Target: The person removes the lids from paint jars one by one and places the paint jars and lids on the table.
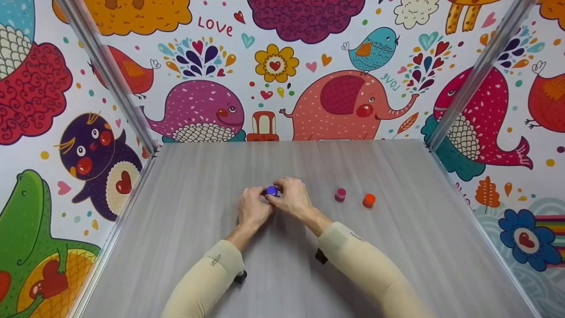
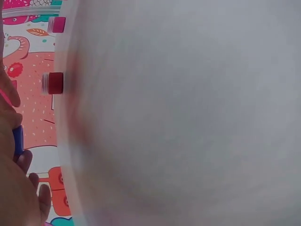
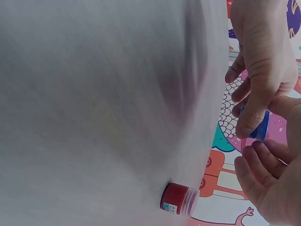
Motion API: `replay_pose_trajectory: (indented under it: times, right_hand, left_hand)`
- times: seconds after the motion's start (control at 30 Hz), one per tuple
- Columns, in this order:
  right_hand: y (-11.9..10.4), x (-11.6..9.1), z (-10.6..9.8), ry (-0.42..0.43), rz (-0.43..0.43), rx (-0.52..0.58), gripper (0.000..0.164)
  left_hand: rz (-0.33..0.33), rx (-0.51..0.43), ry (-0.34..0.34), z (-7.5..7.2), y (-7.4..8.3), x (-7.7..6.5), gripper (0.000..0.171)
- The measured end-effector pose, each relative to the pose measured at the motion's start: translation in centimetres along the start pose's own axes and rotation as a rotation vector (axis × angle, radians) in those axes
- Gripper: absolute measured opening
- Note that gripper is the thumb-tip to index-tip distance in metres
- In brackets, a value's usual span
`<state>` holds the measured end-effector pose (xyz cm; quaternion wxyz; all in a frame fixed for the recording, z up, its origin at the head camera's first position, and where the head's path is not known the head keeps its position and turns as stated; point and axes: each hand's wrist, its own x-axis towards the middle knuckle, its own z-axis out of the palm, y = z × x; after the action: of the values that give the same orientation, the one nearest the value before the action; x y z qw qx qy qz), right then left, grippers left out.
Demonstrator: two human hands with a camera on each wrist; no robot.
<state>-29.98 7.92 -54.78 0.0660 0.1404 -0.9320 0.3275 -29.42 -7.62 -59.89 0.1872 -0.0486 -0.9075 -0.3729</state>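
Observation:
A small blue paint jar [image 1: 271, 191] is between my two hands, over the middle of the table. My left hand [image 1: 255, 206] grips it from the left, with the thumb laid along its side in the right wrist view. From the right, my right hand [image 1: 292, 196] holds the same jar between thumb and fingers. The fingers partly cover the jar, and only a blue strip [image 2: 18, 140] shows in the left wrist view. To the right stand a crimson jar [image 1: 340, 194] and an orange jar [image 1: 369, 200]. The crimson jar [image 3: 177, 198] has a label and a clear upper part.
The grey wood-grain table [image 1: 198, 176] meets a wall panel [image 1: 273, 97] printed with cartoon animals at the back. Metal posts [image 1: 114, 75] stand at the back corners, and metal rails [image 1: 499, 251] run along the sides.

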Motion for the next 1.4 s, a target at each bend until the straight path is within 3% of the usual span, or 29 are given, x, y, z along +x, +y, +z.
replay_pose_trajectory:
  times: [0.3, 0.57, 0.77, 1.1, 1.4]
  right_hand:
    - [0.2, -0.1, -0.4, 0.025, -0.042, -0.007, 0.031]
    - [0.1, -0.1, -0.9, 0.048, -0.065, 0.007, 0.027]
    - [0.3, -0.1, -1.3, 0.083, -0.144, -0.011, 0.026]
    - [0.1, -0.7, -2.6, 0.051, -0.127, 0.054, 0.029]
    - [0.2, -1.1, -3.7, 0.06, -0.171, 0.053, 0.028]
  left_hand:
    - [0.028, -0.057, 0.017, -0.1, 0.6, -0.3, 0.024]
    - [0.011, -0.171, 0.039, -0.1, 0.9, -0.4, 0.022]
    - [-0.018, -0.222, 0.036, 0.0, 1.2, -0.3, 0.026]
    - [-0.015, -0.303, 0.027, -0.2, 1.9, -0.6, 0.024]
    - [-0.001, -0.397, 0.018, -0.3, 2.7, -1.0, 0.026]
